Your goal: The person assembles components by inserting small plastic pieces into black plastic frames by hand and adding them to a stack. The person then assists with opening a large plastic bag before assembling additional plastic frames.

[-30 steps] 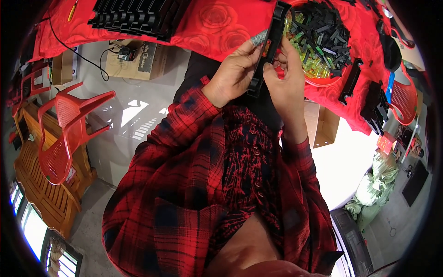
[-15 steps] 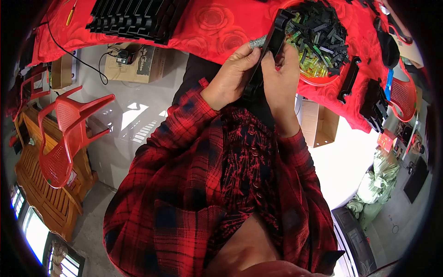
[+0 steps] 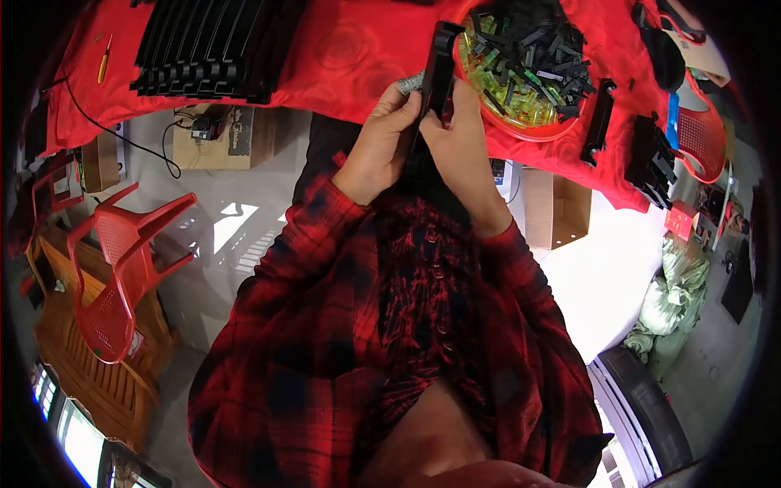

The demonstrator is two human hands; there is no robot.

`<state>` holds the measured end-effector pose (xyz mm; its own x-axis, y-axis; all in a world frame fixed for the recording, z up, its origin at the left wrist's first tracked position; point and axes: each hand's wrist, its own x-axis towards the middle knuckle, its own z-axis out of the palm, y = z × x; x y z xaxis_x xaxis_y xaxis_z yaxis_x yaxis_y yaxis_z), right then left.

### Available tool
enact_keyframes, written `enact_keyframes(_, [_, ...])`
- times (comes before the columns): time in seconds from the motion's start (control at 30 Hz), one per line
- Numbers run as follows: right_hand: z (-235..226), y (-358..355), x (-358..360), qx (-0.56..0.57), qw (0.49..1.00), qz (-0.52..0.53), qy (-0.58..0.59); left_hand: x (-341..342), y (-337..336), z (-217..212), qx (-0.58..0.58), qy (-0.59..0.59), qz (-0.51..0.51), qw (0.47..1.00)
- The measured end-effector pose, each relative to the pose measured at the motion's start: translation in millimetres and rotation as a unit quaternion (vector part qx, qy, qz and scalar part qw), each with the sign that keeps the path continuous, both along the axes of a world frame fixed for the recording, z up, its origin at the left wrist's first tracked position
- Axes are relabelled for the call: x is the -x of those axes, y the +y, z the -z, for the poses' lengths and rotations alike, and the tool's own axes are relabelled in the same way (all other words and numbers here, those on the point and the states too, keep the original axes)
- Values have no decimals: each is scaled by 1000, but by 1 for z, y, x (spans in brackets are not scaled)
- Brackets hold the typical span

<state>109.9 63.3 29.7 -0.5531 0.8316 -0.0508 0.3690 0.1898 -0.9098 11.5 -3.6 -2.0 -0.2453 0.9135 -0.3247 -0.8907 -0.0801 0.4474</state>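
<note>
A long black plastic strip with notched edges (image 3: pixel 439 73) stands at a tilt between my hands, its top end close to the basin's left side. My left hand (image 3: pixel 381 142) grips its left side, thumb against the edge. A grey speckled band (image 3: pixel 411 84) shows at the left fingers; whether it is worn or held, I cannot tell. My right hand (image 3: pixel 460 146) is closed on the strip from the right, with the thumb along it. The strip's lower end is lost against dark clothing. Beside the right hand sits a red basin (image 3: pixel 521 132) of small black and yellow-green plastic pieces.
Several black strips (image 3: pixel 207 49) lie stacked at the far left of the red-covered table (image 3: pixel 342 49). A screwdriver (image 3: pixel 104 61) lies further left. Another black strip (image 3: pixel 599 122) and dark parts (image 3: pixel 651 163) lie right of the basin. An open cardboard box (image 3: pixel 561 207) stands below the table edge.
The whole view has shifted, so table, basin and hands appear further left. Both hands keep their hold on the black strip, which stands a little more upright in the picture.
</note>
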Motion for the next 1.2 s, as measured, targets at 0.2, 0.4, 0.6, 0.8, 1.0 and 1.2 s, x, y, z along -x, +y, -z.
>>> enact_keyframes(0.2, [-8, 2, -12, 114, 989, -16, 91, 20, 11, 3, 30, 5, 33, 999])
enact_keyframes(0.4, [7, 72, -52, -169, 967, 192, 22, 30, 24, -4, 47, 35, 64, 996])
enact_keyframes(0.6, [17, 95, -67, -487, 840, 96, -219, 33, 29, 7, 22, 37, 98, 994])
enact_keyframes(0.8, [30, 98, -69, -507, 818, 85, -256, 34, 29, 2, 35, 76, 113, 990])
enact_keyframes(1.0, [18, 90, -63, -404, 901, 104, -121, 32, 28, -2, 33, 131, 130, 982])
enact_keyframes(1.2, [4, 74, -55, 125, 968, 138, 166, 30, 27, -9, 31, 161, 137, 977])
